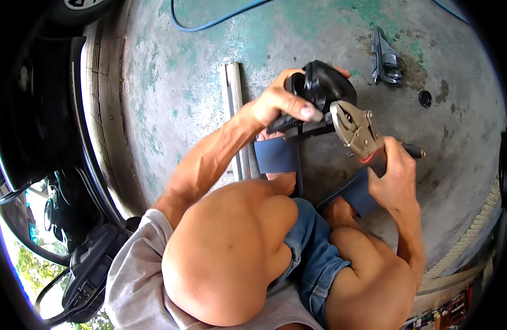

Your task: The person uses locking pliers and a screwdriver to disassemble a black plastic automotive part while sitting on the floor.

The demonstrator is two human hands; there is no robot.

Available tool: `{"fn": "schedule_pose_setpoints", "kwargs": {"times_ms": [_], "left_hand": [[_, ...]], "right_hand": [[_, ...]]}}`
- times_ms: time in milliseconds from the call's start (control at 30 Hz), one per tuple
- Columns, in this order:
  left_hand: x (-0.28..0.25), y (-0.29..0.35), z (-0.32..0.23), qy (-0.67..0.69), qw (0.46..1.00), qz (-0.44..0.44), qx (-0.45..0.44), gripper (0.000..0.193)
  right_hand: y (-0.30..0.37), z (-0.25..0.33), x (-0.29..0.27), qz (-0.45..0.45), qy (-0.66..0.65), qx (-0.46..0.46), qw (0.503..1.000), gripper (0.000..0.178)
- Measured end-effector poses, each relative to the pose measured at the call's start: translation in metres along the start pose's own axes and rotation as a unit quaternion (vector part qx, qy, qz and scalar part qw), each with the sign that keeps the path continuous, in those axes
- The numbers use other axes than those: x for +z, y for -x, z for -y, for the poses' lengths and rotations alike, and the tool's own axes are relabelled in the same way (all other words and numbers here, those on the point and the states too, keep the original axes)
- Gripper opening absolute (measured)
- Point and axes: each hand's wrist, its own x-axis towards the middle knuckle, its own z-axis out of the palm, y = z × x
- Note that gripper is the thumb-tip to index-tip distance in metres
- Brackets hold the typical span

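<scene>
Presently, we hold a glossy black part point(329, 88) raised over the floor point(160, 93), slightly right of the middle and on the far side of our knees. Our left hand point(284, 102) comes at it from the left: the thumb lies along its near side, the other fingers pass around the far side, and fingertips show beyond it. Grip noted as closed on the part. Our right hand point(396, 173), to the right and nearer, is wrapped around the handles of silver locking pliers point(357, 129). The head of the pliers points away from us, to the left, and overlaps the right edge of the part; we cannot tell whether the jaws bite on it. So the part sits within our left hand and apart from the right, with the pliers in between.

Surroundings: to the far right a second black piece point(386, 60) lies on the floor, and just nearer and right of it a small round black cap point(424, 99). On the left, a pale metal bar point(230, 99) runs from far to near, passing below our left forearm. A blue hose point(226, 22) curves along the far edge. Below the part is a blue sandal point(277, 155) on our left foot.
</scene>
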Motion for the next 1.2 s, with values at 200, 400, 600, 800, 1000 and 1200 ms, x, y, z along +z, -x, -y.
{"fn": "schedule_pose_setpoints", "kwargs": {"times_ms": [200, 400, 600, 800, 1000, 1200], "left_hand": [[0.01, -0.005, 0.012, 0.091, 0.994, 0.013, -0.06, 0.095], [0.014, -0.013, 0.008, 0.075, 0.995, 0.038, -0.059, 0.101], [0.012, -0.015, 0.011, 0.12, 0.985, 0.083, -0.089, 0.108], [0.015, -0.02, 0.023, 0.17, 0.975, 0.095, -0.105, 0.107], [0.014, -0.02, 0.021, 0.197, 0.968, 0.101, -0.117, 0.104], [0.021, -0.017, -0.005, 0.057, 0.996, 0.058, -0.023, 0.107]], "right_hand": [[0.001, 0.0, -0.01, -0.003, 0.01, -0.01, 1.0, 0.04], [0.001, -0.004, -0.018, -0.023, 0.031, -0.038, 0.999, 0.042], [-0.006, -0.001, -0.025, -0.015, 0.053, -0.067, 0.996, 0.042], [-0.011, -0.005, -0.038, 0.0, 0.097, -0.103, 0.99, 0.053], [-0.019, -0.008, -0.043, 0.021, 0.087, -0.102, 0.991, 0.061], [-0.025, -0.009, -0.042, -0.017, 0.084, -0.102, 0.991, 0.046]]}}
